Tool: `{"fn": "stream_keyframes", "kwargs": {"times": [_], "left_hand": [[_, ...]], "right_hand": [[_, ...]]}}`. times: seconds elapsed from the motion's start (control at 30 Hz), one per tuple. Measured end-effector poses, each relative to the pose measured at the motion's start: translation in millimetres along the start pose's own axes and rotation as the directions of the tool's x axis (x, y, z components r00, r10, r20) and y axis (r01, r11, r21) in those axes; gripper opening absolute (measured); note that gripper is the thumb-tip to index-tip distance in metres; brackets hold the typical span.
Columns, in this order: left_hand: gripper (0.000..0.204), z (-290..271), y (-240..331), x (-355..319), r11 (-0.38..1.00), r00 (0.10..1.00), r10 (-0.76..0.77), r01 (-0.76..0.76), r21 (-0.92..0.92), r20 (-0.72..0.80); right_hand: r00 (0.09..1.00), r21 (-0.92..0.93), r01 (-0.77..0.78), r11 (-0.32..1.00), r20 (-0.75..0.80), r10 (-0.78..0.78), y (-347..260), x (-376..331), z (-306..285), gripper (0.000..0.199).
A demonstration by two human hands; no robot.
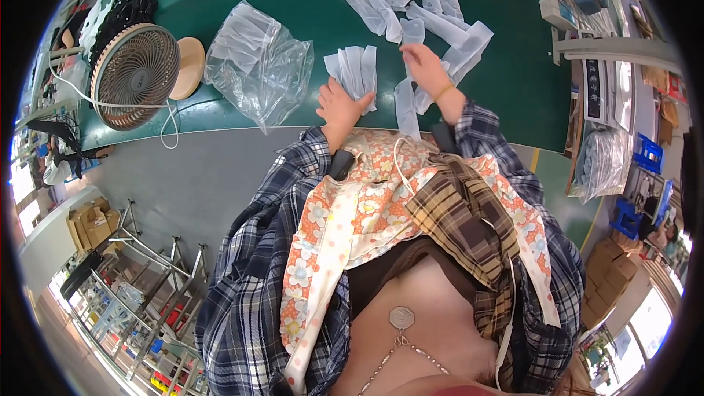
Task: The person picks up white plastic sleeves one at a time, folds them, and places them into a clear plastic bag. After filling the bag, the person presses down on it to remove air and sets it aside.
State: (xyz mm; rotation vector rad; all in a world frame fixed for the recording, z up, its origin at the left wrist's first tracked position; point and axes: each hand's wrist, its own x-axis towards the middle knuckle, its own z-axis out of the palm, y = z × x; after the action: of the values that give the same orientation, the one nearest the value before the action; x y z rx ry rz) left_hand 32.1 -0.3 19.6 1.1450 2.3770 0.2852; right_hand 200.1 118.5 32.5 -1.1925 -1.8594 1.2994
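Note:
My left hand (342,106) lies at the near edge of the green table, fingers spread, against a small pile of sheer white fabric strips (352,70). Its thumb rests over the pile's lower right side. To the right, my right hand (431,77) has its fingers drawn together at a sheer white strip (413,31); the exact grip is partly hidden by the hand. Another white strip (405,106) hangs toward the table edge below it. More loose strips (444,22) lie scattered and overlapping beyond my right hand.
A clear plastic bag (257,66) with white pieces in it lies left of the pile. Farther left stands a round fan (138,77) with a white cord (170,128). A metal post (616,48) and a shelf with a wrapped bundle (603,161) border the green table (513,95) on the right.

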Motion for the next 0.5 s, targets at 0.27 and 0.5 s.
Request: {"fn": "stream_keyframes", "kwargs": {"times": [0.27,0.5], "left_hand": [[0.099,-1,0,1,1.000,1.000,0.019,-0.019,-0.006,0.017],[0.101,3,-2,1,1.000,1.000,0.020,-0.021,-0.013,-0.019]], "right_hand": [[0.629,-0.522,0.777,0.351,0.619,-0.471,-6,-55,-17,0.028],[0.833,-0.636,0.502,0.586,0.537,-0.131,4,-15,-24,0.027]]}}
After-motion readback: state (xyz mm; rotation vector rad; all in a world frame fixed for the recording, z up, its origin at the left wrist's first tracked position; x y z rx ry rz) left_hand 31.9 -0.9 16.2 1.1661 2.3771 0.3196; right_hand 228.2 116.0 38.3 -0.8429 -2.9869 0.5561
